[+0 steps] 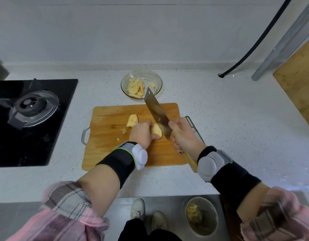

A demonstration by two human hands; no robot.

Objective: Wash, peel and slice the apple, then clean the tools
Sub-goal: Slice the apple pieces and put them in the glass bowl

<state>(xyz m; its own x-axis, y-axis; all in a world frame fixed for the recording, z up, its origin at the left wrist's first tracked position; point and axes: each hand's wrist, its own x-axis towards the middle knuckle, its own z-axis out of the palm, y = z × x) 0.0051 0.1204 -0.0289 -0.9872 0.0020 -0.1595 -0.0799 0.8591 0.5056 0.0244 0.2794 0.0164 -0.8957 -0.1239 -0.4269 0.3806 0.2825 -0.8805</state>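
Note:
On the wooden cutting board point(108, 136) my left hand point(141, 133) holds a peeled apple piece point(157, 131) down, fingers curled over it. My right hand point(184, 134) grips the wooden handle of a cleaver point(157, 113). Its blade rests against the right side of the held piece and points away toward the bowl. Another peeled apple chunk point(132, 120) lies just beyond my left hand. A glass bowl point(157, 79) behind the board holds several apple slices. A peeler point(193, 126) lies at the board's right edge, partly hidden by my right hand.
A black gas hob point(34, 122) with its burner sits to the left. At the right stand a second wooden board point(299, 84) and a metal rail. A black hose point(258, 40) runs along the wall. A bin with scraps point(201, 216) stands on the floor below the counter's front edge.

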